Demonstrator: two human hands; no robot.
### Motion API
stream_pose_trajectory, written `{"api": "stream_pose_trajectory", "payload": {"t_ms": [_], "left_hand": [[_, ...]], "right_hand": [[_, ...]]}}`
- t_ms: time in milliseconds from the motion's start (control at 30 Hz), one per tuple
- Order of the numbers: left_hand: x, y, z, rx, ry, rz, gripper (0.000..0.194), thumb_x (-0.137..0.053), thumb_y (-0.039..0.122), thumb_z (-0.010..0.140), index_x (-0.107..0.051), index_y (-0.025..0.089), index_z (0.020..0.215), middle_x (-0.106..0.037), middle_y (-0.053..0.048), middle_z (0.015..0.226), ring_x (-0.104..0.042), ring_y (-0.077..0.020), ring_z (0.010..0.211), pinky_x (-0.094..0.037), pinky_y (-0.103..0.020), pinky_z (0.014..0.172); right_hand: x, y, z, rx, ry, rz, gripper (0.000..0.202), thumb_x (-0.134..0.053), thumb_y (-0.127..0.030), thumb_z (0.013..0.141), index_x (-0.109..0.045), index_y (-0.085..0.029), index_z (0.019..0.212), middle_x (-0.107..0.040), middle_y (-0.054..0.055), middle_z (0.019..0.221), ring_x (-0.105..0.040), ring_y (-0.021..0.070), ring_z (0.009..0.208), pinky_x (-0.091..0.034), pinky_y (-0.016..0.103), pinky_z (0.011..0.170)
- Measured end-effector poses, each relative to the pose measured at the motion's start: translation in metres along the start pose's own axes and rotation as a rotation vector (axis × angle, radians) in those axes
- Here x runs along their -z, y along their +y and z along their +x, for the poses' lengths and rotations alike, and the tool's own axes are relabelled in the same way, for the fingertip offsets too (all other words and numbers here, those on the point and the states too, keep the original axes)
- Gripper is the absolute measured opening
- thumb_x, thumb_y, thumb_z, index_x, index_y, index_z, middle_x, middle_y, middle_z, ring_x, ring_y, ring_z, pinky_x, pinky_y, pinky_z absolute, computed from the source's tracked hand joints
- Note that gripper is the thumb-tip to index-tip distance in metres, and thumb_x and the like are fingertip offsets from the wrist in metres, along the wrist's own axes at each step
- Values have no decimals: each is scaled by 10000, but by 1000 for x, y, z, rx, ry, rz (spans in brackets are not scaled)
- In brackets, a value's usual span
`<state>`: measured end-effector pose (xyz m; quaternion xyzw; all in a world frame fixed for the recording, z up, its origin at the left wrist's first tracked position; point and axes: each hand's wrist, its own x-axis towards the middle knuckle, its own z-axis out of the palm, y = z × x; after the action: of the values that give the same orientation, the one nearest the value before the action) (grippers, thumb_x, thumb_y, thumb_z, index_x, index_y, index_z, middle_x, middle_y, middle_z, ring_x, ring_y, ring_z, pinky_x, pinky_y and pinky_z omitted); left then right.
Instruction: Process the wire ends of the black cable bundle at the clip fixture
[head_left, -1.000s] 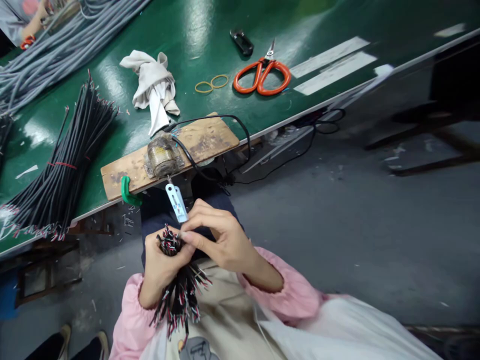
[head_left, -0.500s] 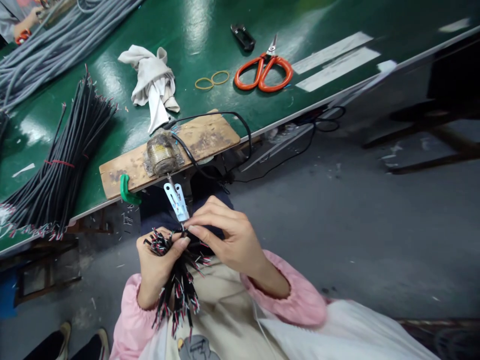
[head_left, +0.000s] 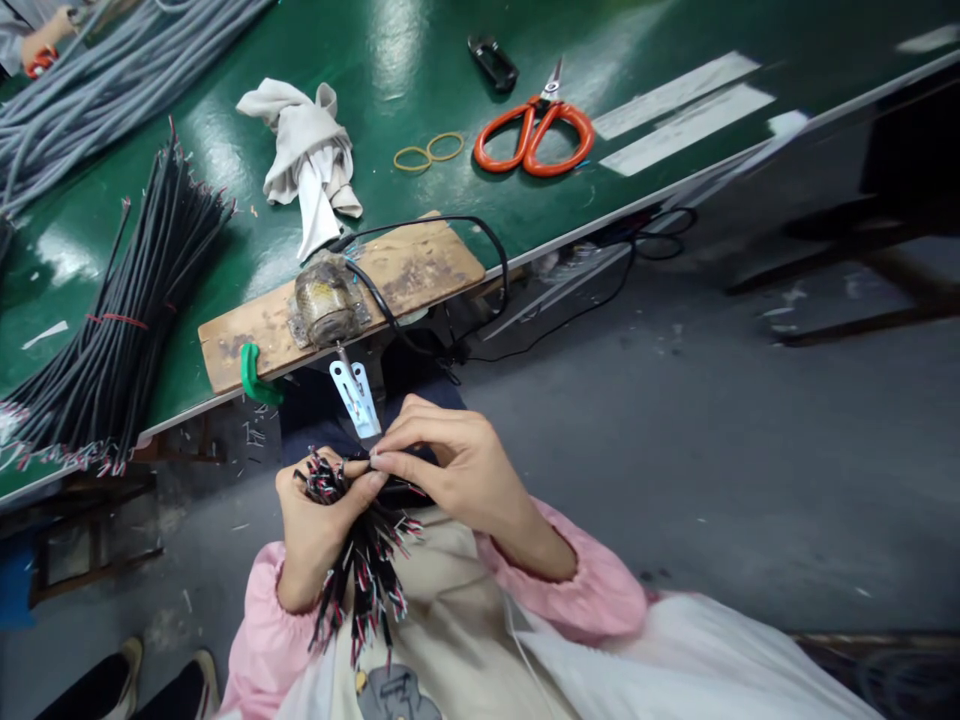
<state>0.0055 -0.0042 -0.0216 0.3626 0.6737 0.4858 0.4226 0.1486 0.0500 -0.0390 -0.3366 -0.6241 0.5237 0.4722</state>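
Observation:
My left hand (head_left: 319, 525) is closed around a bundle of short black cables (head_left: 367, 575), whose ends show red, white and black wires. Thumb and fingertips of my right hand (head_left: 457, 470) pinch the end of one cable beside the left thumb. The wire tips between those fingers are too small to make out. Just beyond my fingertips, a light blue clothespin-like clip (head_left: 356, 398) sits on the shaft of a small motor (head_left: 328, 300). That motor is fixed to a wooden board (head_left: 427, 262) at the table edge.
A green clamp (head_left: 259, 375) grips the board's edge. On the green table lie a black cable bundle (head_left: 135, 290), grey cables (head_left: 135, 100), a white cloth (head_left: 307, 150), rubber bands (head_left: 427, 152), orange-handled scissors (head_left: 536, 135) and a black cutter (head_left: 493, 65). Another person's hand (head_left: 45, 38) shows top left.
My hands have drawn slightly back from the clip, and the wire end that was at its tip is now between my fingers. The view has shifted a little.

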Motion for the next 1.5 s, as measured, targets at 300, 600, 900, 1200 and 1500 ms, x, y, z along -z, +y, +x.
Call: {"api": "stream_pose_trajectory", "payload": {"t_ms": [300, 600, 900, 1200, 1500], "left_hand": [[5, 0, 3, 43, -171, -85, 152, -845, 323, 622, -776, 192, 584, -726, -50, 587, -645, -169, 540, -546, -278, 557], [7, 0, -1, -162, 1, -38, 123, -862, 299, 625, -777, 215, 596, -730, -30, 585, -669, -160, 545, -559, -258, 542], [-3, 5, 9, -96, 21, -32, 207, -870, 347, 603, -748, 181, 578, -714, -33, 579, -676, -175, 552, -586, -285, 567], [-2, 5, 3, -132, 4, -65, 238, -869, 369, 634, -731, 187, 568, -685, -16, 538, -645, -151, 530, -570, -270, 572], [4, 6, -5, 185, -250, -44, 553, -739, 687, 670, -687, 156, 524, -613, -41, 413, -517, -110, 325, -410, -207, 334]], "right_hand": [[-10, 12, 3, -342, -163, 564, 438, -739, -590, 762, -613, -177, 689, -548, -7, 670, -497, 123, 612, -403, 266, 584], [-11, 5, 53, -355, -57, 478, 552, -740, -691, 661, -645, -152, 592, -541, -15, 574, -436, 91, 551, -343, 244, 528], [-19, 5, 52, -501, -216, 865, 463, -760, -588, 708, -679, -140, 631, -573, 4, 599, -473, 89, 541, -362, 222, 498], [-6, 38, 26, -595, -4, 898, 451, -803, -588, 661, -763, -147, 744, -618, 25, 613, -428, 89, 553, -337, 227, 515], [4, 0, -2, -24, 13, 166, 153, -720, -253, 840, -708, -190, 701, -665, 18, 646, -541, 138, 603, -422, 293, 593]]}}
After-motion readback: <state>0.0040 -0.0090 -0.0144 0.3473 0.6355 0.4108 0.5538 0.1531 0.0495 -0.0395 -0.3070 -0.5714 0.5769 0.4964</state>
